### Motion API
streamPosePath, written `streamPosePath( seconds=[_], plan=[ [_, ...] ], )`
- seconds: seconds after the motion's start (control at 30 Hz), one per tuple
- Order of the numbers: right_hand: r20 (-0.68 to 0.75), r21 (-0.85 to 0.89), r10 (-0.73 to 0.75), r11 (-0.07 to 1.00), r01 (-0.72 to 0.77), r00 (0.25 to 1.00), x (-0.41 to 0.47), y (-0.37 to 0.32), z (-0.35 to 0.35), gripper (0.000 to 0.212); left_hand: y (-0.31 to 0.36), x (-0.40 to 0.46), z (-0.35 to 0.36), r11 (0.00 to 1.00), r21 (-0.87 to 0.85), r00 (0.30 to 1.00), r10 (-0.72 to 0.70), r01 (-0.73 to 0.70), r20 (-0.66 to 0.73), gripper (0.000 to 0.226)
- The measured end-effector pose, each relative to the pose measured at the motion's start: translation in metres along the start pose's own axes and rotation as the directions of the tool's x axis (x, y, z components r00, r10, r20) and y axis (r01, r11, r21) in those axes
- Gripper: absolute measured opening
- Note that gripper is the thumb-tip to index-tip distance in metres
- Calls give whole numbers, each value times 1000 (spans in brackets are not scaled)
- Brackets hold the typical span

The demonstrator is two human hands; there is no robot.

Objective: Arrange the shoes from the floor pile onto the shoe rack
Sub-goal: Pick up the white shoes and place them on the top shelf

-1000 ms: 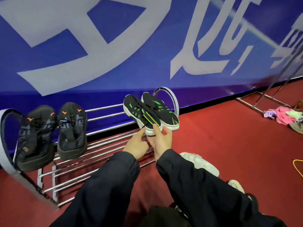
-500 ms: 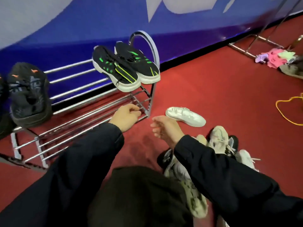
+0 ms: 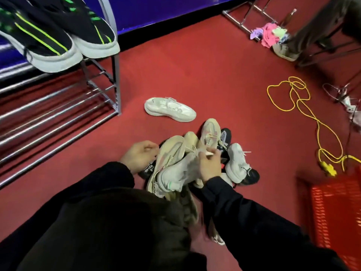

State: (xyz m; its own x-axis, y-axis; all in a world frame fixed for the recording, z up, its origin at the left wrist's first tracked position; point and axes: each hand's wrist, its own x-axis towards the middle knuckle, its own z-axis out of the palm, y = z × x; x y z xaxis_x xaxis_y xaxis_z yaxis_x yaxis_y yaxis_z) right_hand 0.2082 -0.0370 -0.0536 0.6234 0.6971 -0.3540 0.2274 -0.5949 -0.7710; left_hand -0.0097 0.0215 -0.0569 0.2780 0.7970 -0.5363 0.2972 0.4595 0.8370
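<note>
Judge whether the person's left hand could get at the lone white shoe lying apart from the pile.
Probably yes: the white shoe lies alone on open red floor, and nothing stands between it and the left hand.

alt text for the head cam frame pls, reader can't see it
Both hands, the left hand and right hand, reach into a floor pile of pale sneakers on red carpet. A black-and-green pair sits on the top tier of the metal shoe rack at upper left, and one white shoe lies apart from the pile.
</note>
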Motion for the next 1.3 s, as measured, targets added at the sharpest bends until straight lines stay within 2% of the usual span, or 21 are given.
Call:
streamPosePath(
  seconds=[0.03, 0.1, 0.2, 0.27, 0.33, 0.4, 0.5, 0.63, 0.73, 0.8, 0.87, 0.93, 0.97, 1.0, 1.03, 1.07, 1.1, 1.13, 1.2, 1.27, 1.3],
  plan=[
    [-99, -9, 51, 999, -52, 994, 6, 17, -9, 30, 0, 0, 3, 1000, -1, 1000, -4, 5, 21, 3],
    [-140, 22, 183, 983, -182, 973, 9, 44, -15, 46, 0, 1, 7, 999, 36, 997, -14, 11, 73, 13],
    [49, -40, 377, 926, -375, 925, 11, 69, -10, 59, 5, 1, 14, 998, 65, 993, -12, 4, 119, 5],
    [107, -62, 409, 913, -404, 906, 12, 72, -6, 62, 4, -1, 21, 996, 85, 987, -24, 10, 158, 11],
    [132, -42, 413, 911, -411, 901, 12, 68, -5, 57, 3, -5, 26, 991, 134, 980, -40, 14, 196, 23],
    [158, 67, 415, 901, -429, 896, 11, 60, -4, 36, 0, -6, 28, 982, 190, 971, -62, 17, 229, 25],
    [75, 161, 349, 920, -357, 934, 7, 49, -4, 12, -6, -8, 26, 965, 260, 961, -106, 37, 255, 40],
    [113, 436, 255, 856, -279, 960, -15, 26, -9, 12, -9, -14, 18, 961, 276, 968, -76, 7, 240, 64],
    [195, 489, 117, 849, -200, 974, -28, 3, -14, 15, -11, -17, 16, 984, 176, 951, -36, -20, 306, 88],
    [265, 504, 80, 838, -209, 961, -32, -11, -10, 14, -14, -15, 18, 983, 158, 947, 40, -94, 319, 72],
    [317, 496, 131, 821, -282, 939, -31, -17, -9, 19, -18, -10, 20, 983, 110, 962, 118, -149, 246, 47],
    [150, 524, 159, 824, -215, 976, -21, -4, -15, 21, -22, -8, 19, 985, 17, 972, 165, -170, 167, 34],
    [-32, 488, 149, 865, -115, 988, -14, 6, -23, 17, -25, -7, 17, 984, -6, 973, 178, -179, 150, 40],
    [-238, 394, 138, 918, -34, 961, -6, 15, -34, 12, -27, -7, 17, 982, -5, 972, 189, -190, 140, 46],
    [-409, 290, 175, 955, -55, 896, 0, 23, -47, 16, -28, -8, 17, 981, 6, 971, 193, -195, 140, 49],
    [-529, 233, 245, 963, -138, 813, 8, 30, -60, 30, -29, -9, 18, 979, 15, 969, 198, -202, 148, 46],
    [-560, 240, 357, 934, -266, 748, 21, 43, -71, 46, -28, -11, 19, 980, 14, 969, 194, -199, 154, 42],
    [-526, 268, 456, 890, -369, 718, 32, 52, -80, 60, -28, -12, 19, 982, 1, 969, 185, -188, 162, 41],
    [-282, 379, 610, 780, -498, 740, 47, 66, -90, 76, -27, -14, 18, 987, -15, 971, 163, -163, 177, 46],
    [-45, 474, 603, 714, -515, 796, 51, 74, -96, 59, -28, -15, 16, 987, -2, 967, 155, -158, 200, 52],
    [-41, 461, 586, 730, -505, 809, 54, 78, -99, 45, -28, -17, 15, 987, 22, 969, 149, -157, 196, 50]
  ],
)
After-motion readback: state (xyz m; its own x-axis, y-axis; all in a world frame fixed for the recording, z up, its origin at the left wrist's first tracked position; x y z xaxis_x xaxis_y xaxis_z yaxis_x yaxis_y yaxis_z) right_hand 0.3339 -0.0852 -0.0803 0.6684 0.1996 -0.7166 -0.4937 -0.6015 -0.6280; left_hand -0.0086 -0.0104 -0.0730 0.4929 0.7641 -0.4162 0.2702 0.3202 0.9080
